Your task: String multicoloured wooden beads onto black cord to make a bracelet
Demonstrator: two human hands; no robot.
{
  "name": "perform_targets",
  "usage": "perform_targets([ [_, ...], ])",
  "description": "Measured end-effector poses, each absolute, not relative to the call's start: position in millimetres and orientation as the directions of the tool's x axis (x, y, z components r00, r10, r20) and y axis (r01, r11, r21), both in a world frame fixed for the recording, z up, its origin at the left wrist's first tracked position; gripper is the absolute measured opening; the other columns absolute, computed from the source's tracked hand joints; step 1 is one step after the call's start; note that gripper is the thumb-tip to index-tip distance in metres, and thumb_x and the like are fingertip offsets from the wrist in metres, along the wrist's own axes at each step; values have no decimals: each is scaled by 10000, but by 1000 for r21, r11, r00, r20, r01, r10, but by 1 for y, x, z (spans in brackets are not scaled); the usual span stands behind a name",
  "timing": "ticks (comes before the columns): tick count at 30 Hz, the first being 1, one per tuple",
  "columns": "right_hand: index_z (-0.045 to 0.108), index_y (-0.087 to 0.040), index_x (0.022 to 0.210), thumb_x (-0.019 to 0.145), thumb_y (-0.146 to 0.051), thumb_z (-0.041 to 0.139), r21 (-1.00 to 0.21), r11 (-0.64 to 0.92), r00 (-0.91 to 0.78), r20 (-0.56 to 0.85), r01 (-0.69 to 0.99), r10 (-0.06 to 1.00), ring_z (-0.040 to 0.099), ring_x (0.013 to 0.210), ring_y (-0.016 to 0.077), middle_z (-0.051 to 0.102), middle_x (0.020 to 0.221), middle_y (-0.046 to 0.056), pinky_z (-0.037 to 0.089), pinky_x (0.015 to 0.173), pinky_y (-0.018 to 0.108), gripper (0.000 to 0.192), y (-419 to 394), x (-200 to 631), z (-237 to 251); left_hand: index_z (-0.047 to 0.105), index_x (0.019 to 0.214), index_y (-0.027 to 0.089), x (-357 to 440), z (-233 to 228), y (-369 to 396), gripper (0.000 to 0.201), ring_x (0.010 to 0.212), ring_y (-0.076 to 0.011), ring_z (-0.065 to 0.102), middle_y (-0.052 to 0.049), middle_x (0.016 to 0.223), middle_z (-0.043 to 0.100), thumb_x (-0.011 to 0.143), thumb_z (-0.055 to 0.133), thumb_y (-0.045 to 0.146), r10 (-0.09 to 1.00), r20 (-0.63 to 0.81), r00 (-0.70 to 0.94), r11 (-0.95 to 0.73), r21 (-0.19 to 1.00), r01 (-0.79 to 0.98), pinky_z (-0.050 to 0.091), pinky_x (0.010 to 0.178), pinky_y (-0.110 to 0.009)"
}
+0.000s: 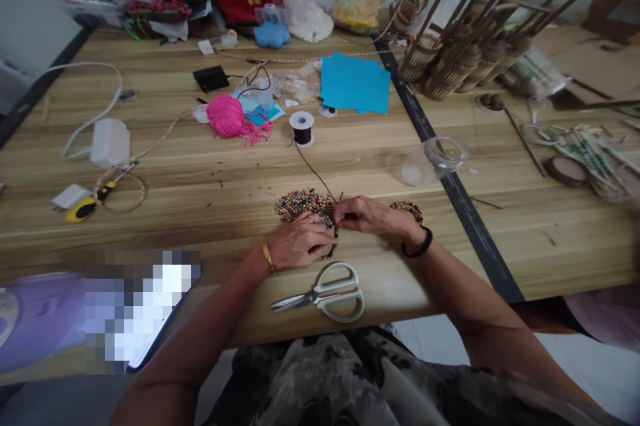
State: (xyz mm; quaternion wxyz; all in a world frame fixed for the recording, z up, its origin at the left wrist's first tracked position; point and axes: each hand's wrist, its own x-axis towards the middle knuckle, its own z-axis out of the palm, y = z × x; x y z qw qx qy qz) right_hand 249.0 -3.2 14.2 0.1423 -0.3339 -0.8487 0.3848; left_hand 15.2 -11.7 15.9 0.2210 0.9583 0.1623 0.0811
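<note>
My right hand (361, 215) is closed in a pinch on the black cord (317, 171), close to the upper end of a short bead strand (334, 246). Palm down, my left hand (301, 241) rests at the near side of a heap of small multicoloured beads (300, 203). Its fingers are apart, and the index finger reaches across the strand. The cord runs back to a white-ended spool (302, 129) of black cord. Behind my right wrist lies a looped string of beads (411, 210), partly hidden. Scissors (320, 296) with white handles lie in front of my hands.
A pink yarn ball (226, 116), blue sheets (355, 84) and a clear round container (445, 156) lie farther back. At left are a yellow cutter (93, 206), a white adapter (111, 143) and a phone (163, 313). Wooden models (465, 53) stand at back right.
</note>
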Motion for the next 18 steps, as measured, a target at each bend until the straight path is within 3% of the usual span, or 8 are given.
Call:
perform_targets([
  [18,644,-133,823,868,-106,555,-748,483,-731,-4,456,683,564,723,130,653,805,40,421,690,238,103,-4,248,15,693,1113,226,17,18,-14,275,944,-207,543,-60,888,693,920,499,204,357,81,931,-849,444,287,347,945,-380],
])
